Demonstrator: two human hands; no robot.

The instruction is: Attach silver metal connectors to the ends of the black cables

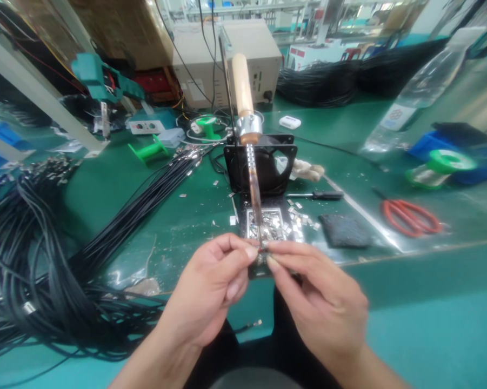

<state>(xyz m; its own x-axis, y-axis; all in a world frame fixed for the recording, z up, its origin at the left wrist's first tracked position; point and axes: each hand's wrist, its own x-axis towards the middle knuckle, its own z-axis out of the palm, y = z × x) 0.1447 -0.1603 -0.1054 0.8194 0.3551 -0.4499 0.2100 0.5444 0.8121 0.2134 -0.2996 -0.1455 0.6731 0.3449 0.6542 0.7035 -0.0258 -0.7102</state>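
Bench [198, 210] layout, clocked from the left hand [213, 286] and right hand [324, 302]

At 12 o'clock, a tray [248, 221] holding small parts [273, 222], a fan [269, 175] behind it, a box [251, 43] farther back, the soldering iron [244, 86] before the fan; at 1, screwdriver [326, 195], bottle [419, 92] beyond; at 2, pad [344, 231], pliers [425, 209] rightward; at 9, cable heap [52, 265].

clear bottle [433, 81] stands right (label [397, 116] too blurred to read) | red-handled tool [390, 215] lies nearer | beige machine [263, 48] sits farther back

A small, mostly hidden piece [262, 251] sits between the hands [214, 281] beneath a wooden-handled, downturned soldering iron [249, 128].
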